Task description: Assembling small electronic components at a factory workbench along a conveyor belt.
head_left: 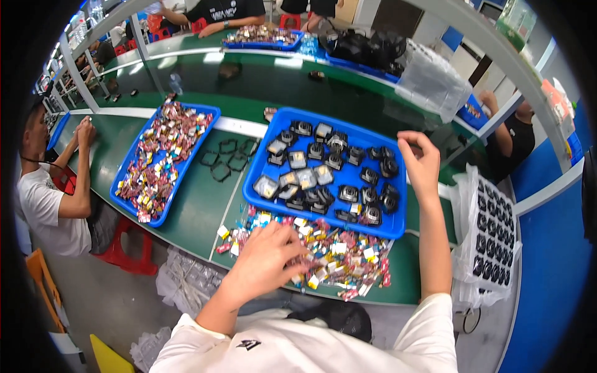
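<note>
A blue tray [398, 231] in front of me holds several black camera-like modules [369, 176], and some on its left side have clear or whitish square faces. Between the tray and my body lies a loose pile of small parts [339, 255] with white, yellow, blue and reddish pieces. My left hand [266, 256] is over the left part of this pile, palm down, fingers apart, with nothing visible in it. Just beyond the tray's right rim is my right hand [421, 160], its thumb and bent forefinger apart and no object visible between them.
A second blue tray [166, 214] of similar small parts stands left. Thin black frames [227, 156] lie between the trays. On the right are stacked trays of black parts [494, 233]. A co-worker [59, 211] sits at left. A clear plastic bag [435, 84] is at the back.
</note>
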Demonstrator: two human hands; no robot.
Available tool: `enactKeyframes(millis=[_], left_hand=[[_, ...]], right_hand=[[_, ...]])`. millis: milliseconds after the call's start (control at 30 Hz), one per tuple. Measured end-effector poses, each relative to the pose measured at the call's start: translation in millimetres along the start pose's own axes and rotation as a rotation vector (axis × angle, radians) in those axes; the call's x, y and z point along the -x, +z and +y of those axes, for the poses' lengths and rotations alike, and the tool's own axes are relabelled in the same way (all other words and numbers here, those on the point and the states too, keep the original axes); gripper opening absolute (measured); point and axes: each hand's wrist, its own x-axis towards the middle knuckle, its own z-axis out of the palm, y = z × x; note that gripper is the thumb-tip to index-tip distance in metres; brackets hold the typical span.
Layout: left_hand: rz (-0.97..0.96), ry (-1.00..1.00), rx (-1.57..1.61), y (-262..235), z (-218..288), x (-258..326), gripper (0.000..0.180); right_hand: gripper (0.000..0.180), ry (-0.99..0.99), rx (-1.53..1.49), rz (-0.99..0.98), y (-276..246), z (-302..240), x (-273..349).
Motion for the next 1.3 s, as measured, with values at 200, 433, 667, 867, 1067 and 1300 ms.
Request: enactKeyframes(millis=[200, 433, 667, 867, 1067, 1300], left_hand=[[0.224, -0.154, 0.278, 2.5, 4.6, -3.2, 0.013], [0.392, -0.378, 0.802, 10.5, 6.6, -3.2, 0.015], [0.322, -0.240, 1.076, 7.6, 6.2, -1.6, 0.016], [0.315, -0.109, 1.221, 7.9, -2.3, -0.9, 0.017], [0.467, -0.182, 1.148, 9.8, 1.1, 3.4, 0.023], [0.416, -0.096, 0.778, 12.8, -1.2, -1.3, 0.030]], right_hand=[[0.010, 0.110, -0.464, -0.434, 21.4, -64.6, 38.1], [0.019, -0.159, -0.465, -0.852, 28.8, -104.9, 75.3], [0.010, -0.114, -0.543, -0.835, 29.2, -103.1, 81.0], [0.013, -0.069, -0.602, -0.798, 29.7, -98.8, 78.6], [0.011, -0.054, -0.590, -0.770, 32.4, -101.4, 81.2], [0.011, 0.206, -0.606, -0.878, 28.7, -107.4, 87.8]])
